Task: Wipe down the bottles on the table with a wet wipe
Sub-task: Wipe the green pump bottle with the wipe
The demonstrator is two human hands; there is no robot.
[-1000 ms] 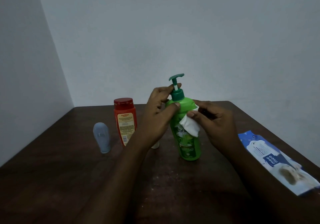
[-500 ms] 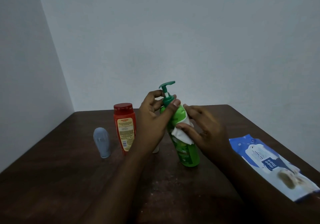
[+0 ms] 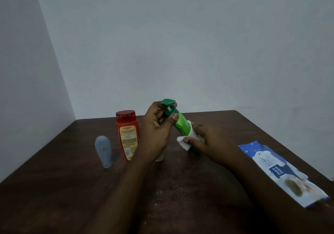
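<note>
My left hand (image 3: 155, 125) grips the green pump bottle (image 3: 180, 123) at its collar, with the thumb across the neck. My right hand (image 3: 207, 139) is closed around the lower body and presses the white wet wipe (image 3: 184, 142) against it. The bottle is tilted, pump toward the left, over the middle of the dark wooden table (image 3: 54, 197); my hand hides its base. I judge I am in the middle of wiping this bottle. Next I should turn it and slide the wipe toward the shoulder. The red bottle (image 3: 127, 136) and the grey bottle (image 3: 104, 150) stand upright at the left, and the wipes pack (image 3: 282, 172) lies at the right.
</note>
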